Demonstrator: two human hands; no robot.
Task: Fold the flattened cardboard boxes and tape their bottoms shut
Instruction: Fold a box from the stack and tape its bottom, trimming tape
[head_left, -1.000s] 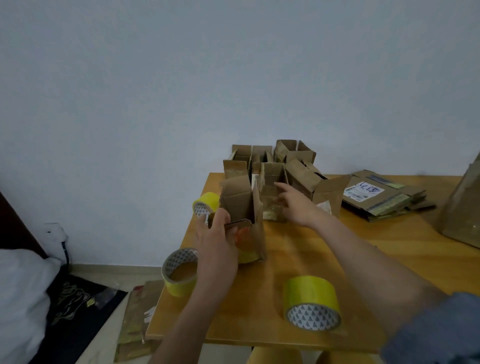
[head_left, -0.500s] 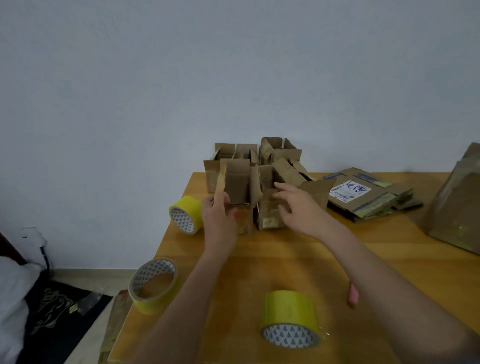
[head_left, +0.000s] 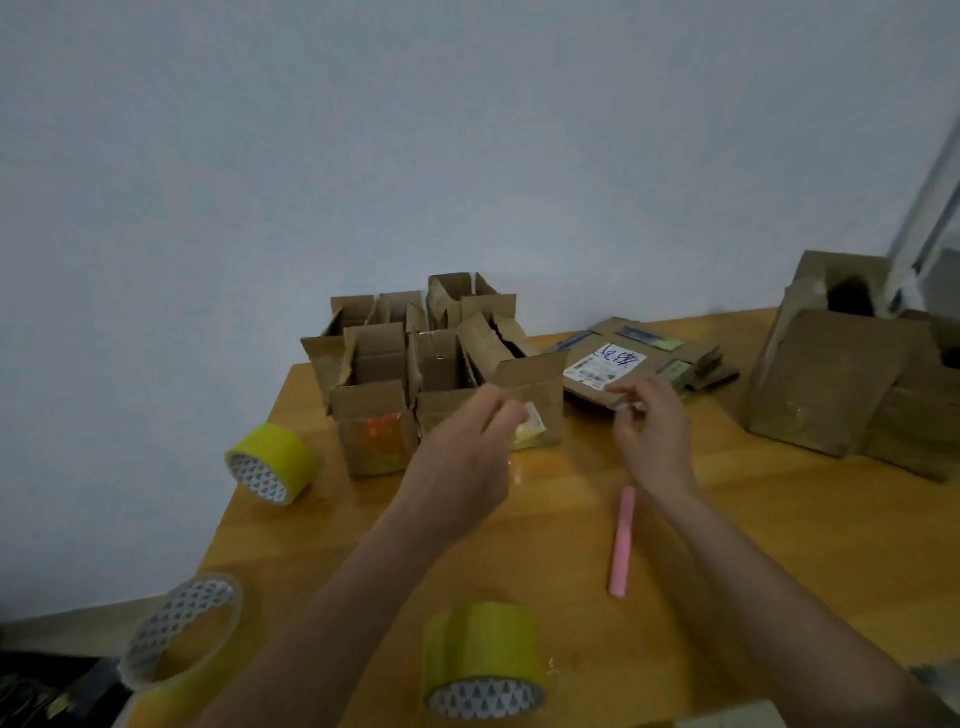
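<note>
Between boxes: left hand (head_left: 462, 457) loose and empty, right hand (head_left: 652, 431) half-curled, empty, nearing flattened boxes (head_left: 644, 364) at one o'clock; folded boxes (head_left: 415, 374) at twelve; next, probably gripping top flat

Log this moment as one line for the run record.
left hand: open, by folded boxes | right hand: reaching flat box stack, grip unclear | tape rolls, pink pen: on table
</note>
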